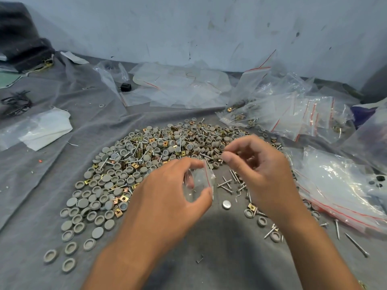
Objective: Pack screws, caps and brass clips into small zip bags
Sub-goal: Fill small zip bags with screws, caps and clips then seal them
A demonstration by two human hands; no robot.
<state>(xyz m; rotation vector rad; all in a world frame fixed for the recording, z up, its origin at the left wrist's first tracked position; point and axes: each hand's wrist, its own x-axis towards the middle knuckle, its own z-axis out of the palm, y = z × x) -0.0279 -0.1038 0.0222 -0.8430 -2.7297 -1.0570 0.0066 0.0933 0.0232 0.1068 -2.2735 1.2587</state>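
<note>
one clear red-striped zip bag pinched in left grip; right grip curled, contents unclear.

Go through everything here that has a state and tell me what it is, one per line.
Left hand: grips the small zip bag.
Small zip bag: held up, mouth toward the right hand; contents unclear.
Right hand: fingers curled, pinching what looks like a screw.
Pile of caps, screws and brass clips: loose, unpacked.
Filled zip bags: heaped at far right.
Empty zip bags: lying flat, far side.
</note>
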